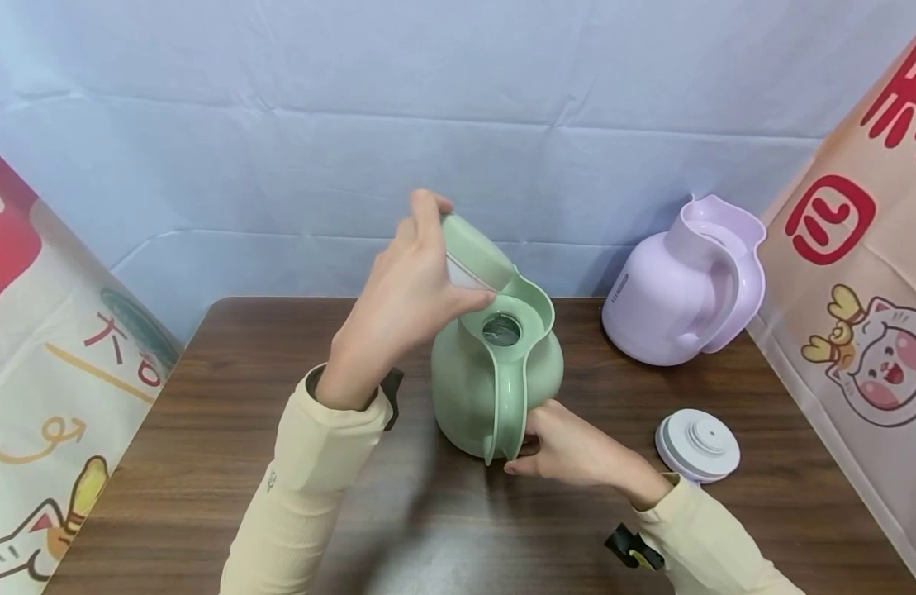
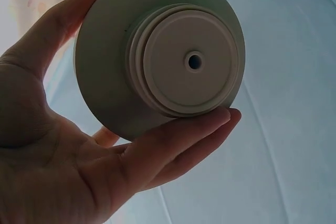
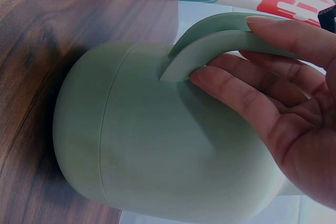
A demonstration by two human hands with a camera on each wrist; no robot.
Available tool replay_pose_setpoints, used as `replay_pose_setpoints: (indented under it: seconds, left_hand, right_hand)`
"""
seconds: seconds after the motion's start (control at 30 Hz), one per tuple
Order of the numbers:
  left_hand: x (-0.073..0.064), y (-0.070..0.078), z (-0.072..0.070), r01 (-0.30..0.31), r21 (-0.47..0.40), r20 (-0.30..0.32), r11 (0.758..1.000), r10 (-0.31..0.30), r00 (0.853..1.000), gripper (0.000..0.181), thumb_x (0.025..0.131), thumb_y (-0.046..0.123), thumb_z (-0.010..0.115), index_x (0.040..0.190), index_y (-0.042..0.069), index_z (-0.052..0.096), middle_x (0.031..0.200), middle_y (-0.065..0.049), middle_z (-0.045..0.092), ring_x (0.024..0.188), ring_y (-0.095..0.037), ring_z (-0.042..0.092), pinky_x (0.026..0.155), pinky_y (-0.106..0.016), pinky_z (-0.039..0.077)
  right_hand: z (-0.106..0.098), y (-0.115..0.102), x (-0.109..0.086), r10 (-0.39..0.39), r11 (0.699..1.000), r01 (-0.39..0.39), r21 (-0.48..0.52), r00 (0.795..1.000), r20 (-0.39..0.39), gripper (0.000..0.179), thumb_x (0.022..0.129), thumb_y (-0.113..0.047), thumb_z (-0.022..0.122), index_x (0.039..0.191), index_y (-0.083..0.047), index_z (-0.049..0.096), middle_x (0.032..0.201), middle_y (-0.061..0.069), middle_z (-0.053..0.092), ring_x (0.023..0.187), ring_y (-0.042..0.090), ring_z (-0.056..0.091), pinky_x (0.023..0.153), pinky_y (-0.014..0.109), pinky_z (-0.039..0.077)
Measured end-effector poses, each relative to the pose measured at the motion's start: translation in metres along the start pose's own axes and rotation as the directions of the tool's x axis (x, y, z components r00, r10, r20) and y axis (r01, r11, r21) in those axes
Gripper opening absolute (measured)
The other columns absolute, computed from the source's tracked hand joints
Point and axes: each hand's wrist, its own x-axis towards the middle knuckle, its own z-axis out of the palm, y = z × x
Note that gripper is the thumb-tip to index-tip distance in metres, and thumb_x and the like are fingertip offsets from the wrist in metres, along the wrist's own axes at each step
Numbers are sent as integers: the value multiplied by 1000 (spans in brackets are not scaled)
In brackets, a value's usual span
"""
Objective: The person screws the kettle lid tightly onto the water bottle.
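**Green jug [image 1: 465, 392] uncapped, lid [image 1: 476, 250] in left hand [image 1: 407, 285]**

Jug: pale matte green, rounded belly, thin seam near base, wavy flared rim, round dark mouth visible. Stands on brown wood-grain table [image 1: 227, 397], near the middle. Right hand [image 1: 565, 446] grips its handle [image 1: 510, 401], fingers curled round. Left hand grips lid by the edge, tilted above jug's rim; contact unclear. Lid: green top, white side band, stepped round plug underneath, small centre hole. Lilac jug [image 1: 646, 302] and white lid [image 1: 698, 446] at right.
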Motion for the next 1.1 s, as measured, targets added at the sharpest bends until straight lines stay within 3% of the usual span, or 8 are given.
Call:
replay_pose_setpoints:
  seconds: [0.27,0.4,0.63,0.83,1.1]
  left_hand:
    - [6,4,10,13,-26,50,1000,-11,999,80,70,27,79,127,16,24,117,-9,44,88,-28,51,76,-35,42]
    - [9,5,16,-7,-19,76,1000,8,997,81,69,28,79,127,14,24,113,-10,45,89,-27,51,76,-33,42]
    - [13,6,27,-43,31,107,999,40,993,81,68,29,80,126,12,26,107,-9,48,91,-28,38,77,-32,37]
    - [14,6,33,-75,48,123,996,69,990,82,69,29,80,126,8,25,103,-10,51,93,-25,43,82,-31,32]
    - [13,5,36,-23,30,157,999,18,987,82,69,31,79,125,9,23,104,-10,50,90,-29,49,79,-33,39]
  right_hand:
    - [1,1,0,0,1000,0,16,1000,2,24,69,-4,75,87,-18,68,86,-15,60,86,4,54,78,27,46]
    - [1,1,0,-9,1000,9,17,1000,-2,25,69,-4,75,88,-17,67,87,-15,60,87,4,55,79,27,46]
    - [0,1,-1,-14,1000,14,28,1000,-1,22,69,-4,75,86,-17,68,84,-15,60,82,2,55,75,26,46]
    - [0,0,-1,-12,999,12,35,1000,5,23,70,-4,75,87,-17,67,85,-15,60,84,3,54,76,26,46]
    - [-1,-1,-1,-23,999,23,30,1000,-6,23,69,-4,75,87,-17,68,86,-14,60,84,3,54,75,26,46]
